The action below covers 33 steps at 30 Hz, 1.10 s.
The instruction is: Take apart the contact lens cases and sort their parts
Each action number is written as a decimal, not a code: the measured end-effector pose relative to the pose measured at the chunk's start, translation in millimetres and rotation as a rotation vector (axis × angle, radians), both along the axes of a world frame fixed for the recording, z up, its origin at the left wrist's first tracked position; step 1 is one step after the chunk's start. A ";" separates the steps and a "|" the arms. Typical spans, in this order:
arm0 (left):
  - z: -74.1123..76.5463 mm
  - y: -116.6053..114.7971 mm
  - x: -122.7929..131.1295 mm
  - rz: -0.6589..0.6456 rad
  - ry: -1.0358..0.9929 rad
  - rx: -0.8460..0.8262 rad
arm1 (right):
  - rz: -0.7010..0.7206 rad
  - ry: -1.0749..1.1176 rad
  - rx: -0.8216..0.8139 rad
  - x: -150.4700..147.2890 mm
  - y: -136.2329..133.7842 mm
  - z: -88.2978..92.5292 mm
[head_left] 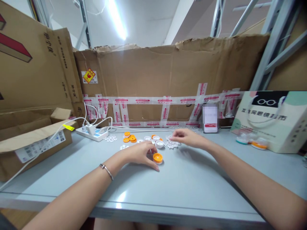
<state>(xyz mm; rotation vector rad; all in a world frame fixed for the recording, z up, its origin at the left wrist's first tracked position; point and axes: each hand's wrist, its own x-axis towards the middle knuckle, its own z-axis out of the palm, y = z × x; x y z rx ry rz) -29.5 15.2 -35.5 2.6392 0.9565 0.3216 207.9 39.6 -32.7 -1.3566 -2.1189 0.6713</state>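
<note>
My left hand (144, 154) rests on the table with its thumb in front of an orange and white round cap (157, 158) and its fingers behind it, loosely around it. The cap stands upright on the table, orange side up. My right hand (184, 137) has its fingertips pinched together at a heap of small white openwork plastic pieces (173, 144); what is between them is too small to make out. Just behind my left hand lie white round cups (159, 144). Several orange rings (129, 139) sit farther left, near small white pieces (110, 138).
A white power strip (94, 133) with cables and an open cardboard box (35, 143) stand left. A large taped cardboard sheet (144, 73) closes off the back. A phone (210, 118) leans against it. At right are a paper bag (268, 127) and clear containers (259, 143).
</note>
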 end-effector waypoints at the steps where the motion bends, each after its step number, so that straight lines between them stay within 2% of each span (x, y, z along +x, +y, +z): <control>1: -1.6 1.1 0.5 0.000 0.001 -0.001 | 0.099 -0.013 -0.051 -9.5 -5.1 -2.4; 4: -5.0 3.5 2.4 -0.026 -0.001 0.023 | 0.305 -0.064 -0.085 -32.2 -16.4 -11.1; 6: -6.0 4.1 3.5 -0.047 -0.003 0.049 | 0.370 -0.086 -0.073 -40.9 -20.3 -15.9; 10: -7.3 4.1 4.4 -0.058 -0.011 0.071 | 0.384 -0.087 -0.046 -45.2 -23.1 -18.9; 16: -7.8 3.1 3.2 -0.059 0.002 0.057 | 0.395 -0.032 -0.064 -42.0 -23.3 -13.0; 18: -7.2 2.4 2.1 -0.040 0.002 0.033 | 0.347 0.022 -0.055 -39.7 -20.2 -11.4; 23: -6.0 1.3 0.6 -0.002 0.009 0.008 | 0.086 0.038 0.072 -33.5 -5.4 -18.3; 27: -6.3 1.3 1.7 -0.005 0.001 0.011 | 0.022 0.025 0.119 -37.0 1.8 -27.8; 33: -5.5 0.5 3.5 -0.004 0.001 0.000 | -0.032 0.033 0.180 -46.5 -0.1 -28.4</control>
